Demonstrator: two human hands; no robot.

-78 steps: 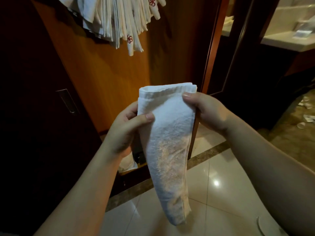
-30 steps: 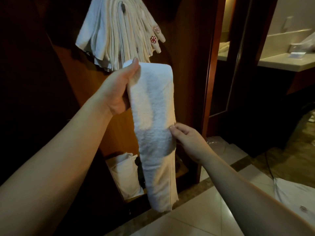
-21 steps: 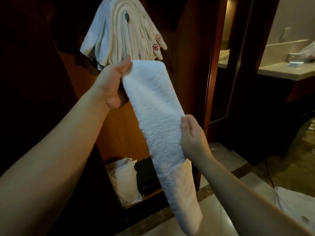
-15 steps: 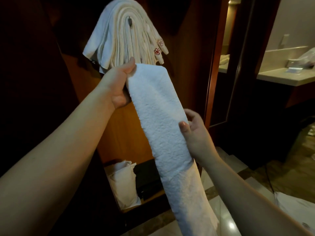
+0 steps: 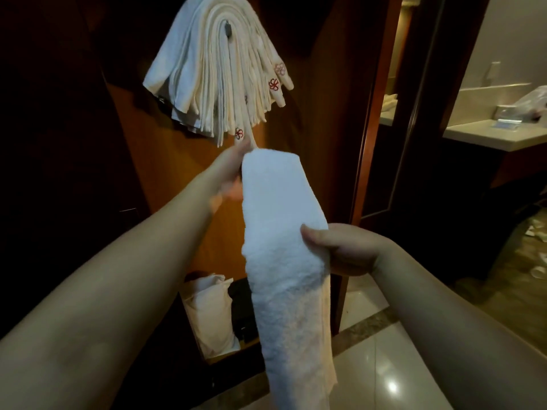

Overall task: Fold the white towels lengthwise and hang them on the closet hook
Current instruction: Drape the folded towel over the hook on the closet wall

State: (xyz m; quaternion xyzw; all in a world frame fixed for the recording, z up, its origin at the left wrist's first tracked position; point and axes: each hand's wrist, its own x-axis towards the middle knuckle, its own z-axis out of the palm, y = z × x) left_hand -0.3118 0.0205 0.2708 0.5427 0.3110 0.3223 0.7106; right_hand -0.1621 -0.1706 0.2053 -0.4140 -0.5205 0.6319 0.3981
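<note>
You face a dark wooden closet beside a glossy tiled floor. Your left hand pinches the top end of one folded white terry towel; your right hand grips its right edge midway. Its long axis runs upright, leaning slightly, top toward the single dark closet hook, which carries a thick bundle of folded white towels, too many to count. A white bag sits on the closet bottom.
</note>
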